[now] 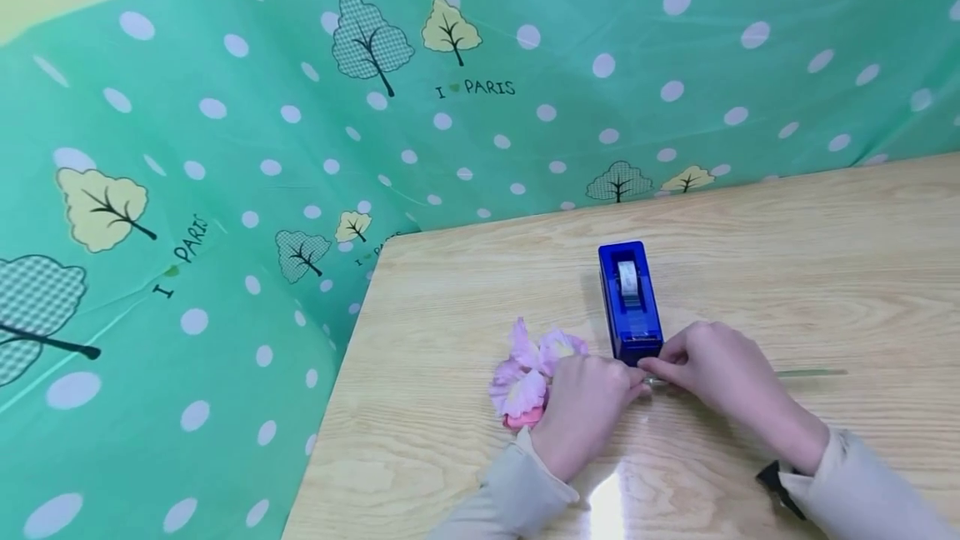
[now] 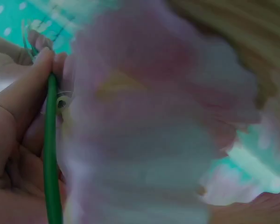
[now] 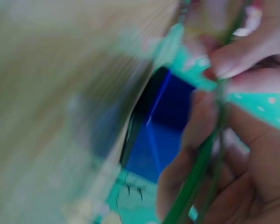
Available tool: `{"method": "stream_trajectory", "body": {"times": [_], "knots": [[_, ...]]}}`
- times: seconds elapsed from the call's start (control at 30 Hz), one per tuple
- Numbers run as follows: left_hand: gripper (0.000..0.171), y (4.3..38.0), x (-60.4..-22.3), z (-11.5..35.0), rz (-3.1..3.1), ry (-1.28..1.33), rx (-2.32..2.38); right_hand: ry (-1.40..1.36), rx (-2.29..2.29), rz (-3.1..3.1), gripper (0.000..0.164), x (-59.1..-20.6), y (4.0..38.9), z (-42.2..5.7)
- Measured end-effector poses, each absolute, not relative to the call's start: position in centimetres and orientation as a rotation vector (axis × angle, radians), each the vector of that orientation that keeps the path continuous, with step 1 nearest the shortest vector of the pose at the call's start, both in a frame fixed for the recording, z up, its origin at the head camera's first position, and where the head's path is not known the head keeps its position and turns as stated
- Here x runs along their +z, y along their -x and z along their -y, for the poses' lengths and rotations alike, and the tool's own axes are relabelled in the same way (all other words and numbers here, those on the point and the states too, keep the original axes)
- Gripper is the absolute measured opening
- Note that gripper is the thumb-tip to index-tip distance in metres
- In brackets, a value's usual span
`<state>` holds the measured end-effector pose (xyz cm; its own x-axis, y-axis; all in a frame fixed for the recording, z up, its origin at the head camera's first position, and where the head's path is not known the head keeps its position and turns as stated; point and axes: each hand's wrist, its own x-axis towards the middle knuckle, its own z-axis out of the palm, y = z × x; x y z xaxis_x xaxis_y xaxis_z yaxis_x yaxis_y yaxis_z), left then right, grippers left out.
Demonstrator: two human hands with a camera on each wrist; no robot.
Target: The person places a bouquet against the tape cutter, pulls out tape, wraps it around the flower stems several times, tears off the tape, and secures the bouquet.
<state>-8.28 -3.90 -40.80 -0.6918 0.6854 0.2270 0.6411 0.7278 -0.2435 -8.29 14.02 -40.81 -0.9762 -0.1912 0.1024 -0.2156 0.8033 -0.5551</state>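
Observation:
Pale purple artificial flowers [image 1: 525,386] with a pink part lie left of my left hand [image 1: 588,407], which pinches their green stem [image 2: 51,154] between thumb and fingers. In the left wrist view the blurred petals fill the middle. My right hand [image 1: 727,373] pinches the stems close beside the left fingertips. Two green stems [image 3: 196,168] run together through the right hand in the right wrist view, and one stem end [image 1: 813,372] sticks out to its right. Just beyond both hands stands a blue tape dispenser [image 1: 641,327] with a roll of clear tape [image 1: 628,280].
Beneath everything is a light wood-grain table [image 1: 420,407]. A green dotted cloth [image 1: 480,132] with printed trees hangs along its back and left edges. A small black object [image 1: 780,486] shows at the right sleeve cuff.

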Motion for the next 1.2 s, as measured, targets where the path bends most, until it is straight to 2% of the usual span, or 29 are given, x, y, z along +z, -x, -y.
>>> {"method": "stream_trajectory", "body": {"times": [0.4, 0.7, 1.2], "knots": [[0.012, 8.4, -38.4, 5.0, 2.574, 1.055, 0.061, -0.383, 0.976, 2.946, 0.029, -39.0, 8.2, -14.0], [0.013, 8.9, -36.7, 6.1, 2.537, 1.018, 0.056, -0.406, 0.903, 2.935, 0.030, -36.8, 9.0, -13.0], [0.011, 10.4, -35.6, 6.8, 2.558, 0.990, -0.062, -0.379, 1.004, 2.829, 0.033, -36.1, 10.4, -12.5]]}}
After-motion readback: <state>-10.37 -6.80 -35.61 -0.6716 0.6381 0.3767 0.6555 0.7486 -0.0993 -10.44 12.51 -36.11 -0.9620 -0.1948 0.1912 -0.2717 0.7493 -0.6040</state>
